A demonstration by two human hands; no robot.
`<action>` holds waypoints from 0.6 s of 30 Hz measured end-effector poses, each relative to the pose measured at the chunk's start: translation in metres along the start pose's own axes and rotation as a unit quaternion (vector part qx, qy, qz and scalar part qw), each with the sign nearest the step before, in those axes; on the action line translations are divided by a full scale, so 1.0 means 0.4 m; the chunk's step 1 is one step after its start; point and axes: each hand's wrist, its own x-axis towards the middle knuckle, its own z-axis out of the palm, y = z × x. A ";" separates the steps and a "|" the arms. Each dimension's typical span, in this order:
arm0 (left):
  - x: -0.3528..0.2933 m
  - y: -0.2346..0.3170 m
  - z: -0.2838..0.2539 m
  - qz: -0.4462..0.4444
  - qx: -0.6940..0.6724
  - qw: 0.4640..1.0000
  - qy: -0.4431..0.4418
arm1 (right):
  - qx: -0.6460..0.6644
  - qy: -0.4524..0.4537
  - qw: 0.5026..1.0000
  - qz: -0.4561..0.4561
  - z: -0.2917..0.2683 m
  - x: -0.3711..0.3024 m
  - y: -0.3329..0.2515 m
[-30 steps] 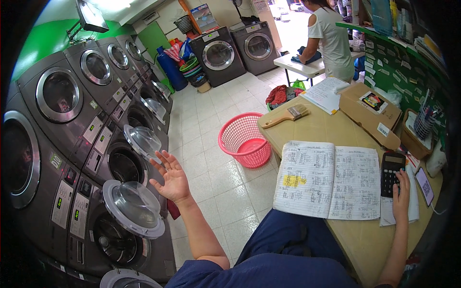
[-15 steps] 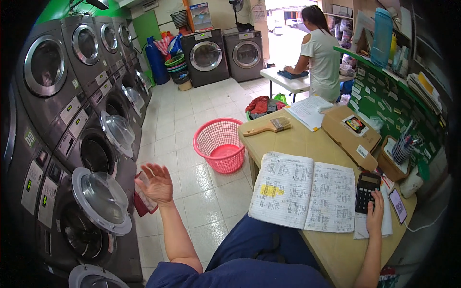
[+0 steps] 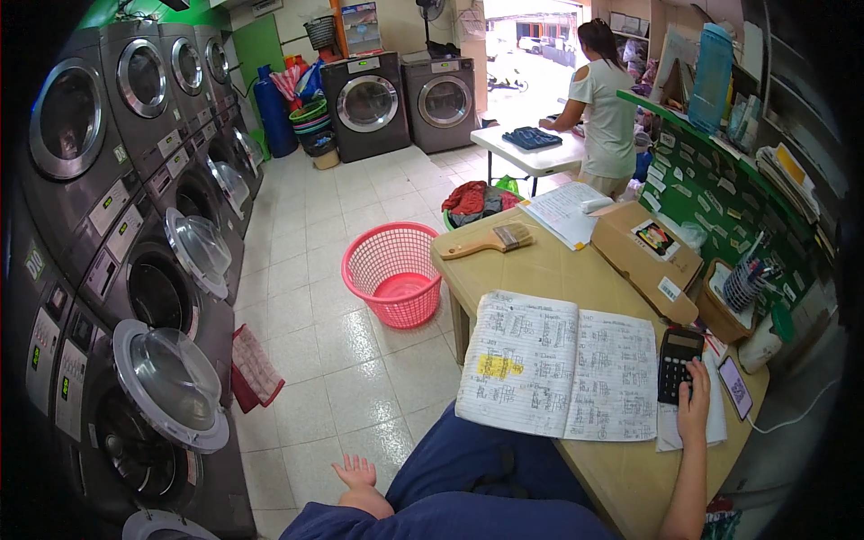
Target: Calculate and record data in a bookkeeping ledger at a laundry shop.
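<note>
1. Tabletop (image 3: 549, 270): smooth tan surface on the person's right, carrying an open ruled notebook (image 3: 558, 364) with 1 yellow highlighted patch, a black calculator (image 3: 679, 364), a wooden-handled brush (image 3: 490, 240) and a cardboard box (image 3: 643, 252).
2. Floor (image 3: 315, 297): pale glossy square tiles; a round pink plastic lattice basket (image 3: 394, 273) stands just beside the tabletop.
3. Left wall: stacked grey metal washing machines (image 3: 135, 270), several round glass doors swung open.
4. Right hand (image 3: 693, 400): flat, fingers extended, fingertips touching the calculator's lower edge, gripping nothing.
5. Left hand (image 3: 357, 474): open, fingers spread, empty, low above the floor beside the blue-clad knee.
6. Another person (image 3: 607, 108) stands at a white folding table (image 3: 531, 153) farther back.
</note>
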 end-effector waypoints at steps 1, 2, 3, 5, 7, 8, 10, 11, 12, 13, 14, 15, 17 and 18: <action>-0.009 -0.016 -0.011 -0.012 -0.001 1.000 0.010 | -0.003 -0.005 1.000 0.000 0.002 0.002 0.002; -0.030 -0.027 -0.031 -0.024 -0.006 0.999 0.024 | -0.006 -0.010 1.000 0.000 0.002 0.001 0.000; -0.030 -0.029 -0.038 -0.026 -0.005 0.999 0.029 | -0.002 -0.007 1.000 -0.001 0.003 0.001 -0.003; -0.011 -0.019 -0.025 -0.010 0.003 1.000 0.003 | 0.001 -0.009 1.000 -0.002 0.000 0.000 -0.002; 0.011 0.009 0.005 -0.003 -0.003 1.000 -0.011 | -0.004 0.000 1.000 0.001 0.000 -0.001 0.002; 0.017 0.022 0.033 0.003 -0.010 0.999 -0.031 | -0.004 -0.002 1.000 0.002 0.000 0.001 0.004; 0.008 0.041 0.089 0.009 -0.008 0.999 -0.036 | -0.002 0.002 1.000 -0.002 0.000 0.001 0.002; 0.003 0.051 0.109 0.017 -0.008 0.999 -0.041 | -0.001 0.003 1.000 -0.002 0.000 0.002 0.001; 0.003 0.054 0.125 0.019 -0.008 0.999 -0.042 | 0.002 0.003 1.000 -0.004 -0.001 0.005 0.000; 0.006 0.054 0.139 0.021 -0.014 0.999 -0.041 | 0.005 0.004 1.000 -0.006 0.000 0.009 -0.001; 0.005 0.055 0.141 0.024 -0.020 0.999 -0.039 | 0.006 0.004 1.000 -0.006 -0.001 0.008 -0.002; 0.005 0.052 0.140 0.024 -0.020 0.999 -0.040 | 0.006 0.003 1.000 -0.006 -0.002 0.008 -0.004; 0.008 0.039 0.146 0.026 -0.017 0.999 -0.034 | 0.006 0.006 1.000 -0.011 -0.004 0.010 -0.003; 0.019 0.034 0.146 0.026 -0.022 0.999 -0.036 | 0.003 0.006 1.000 -0.012 0.000 0.006 0.003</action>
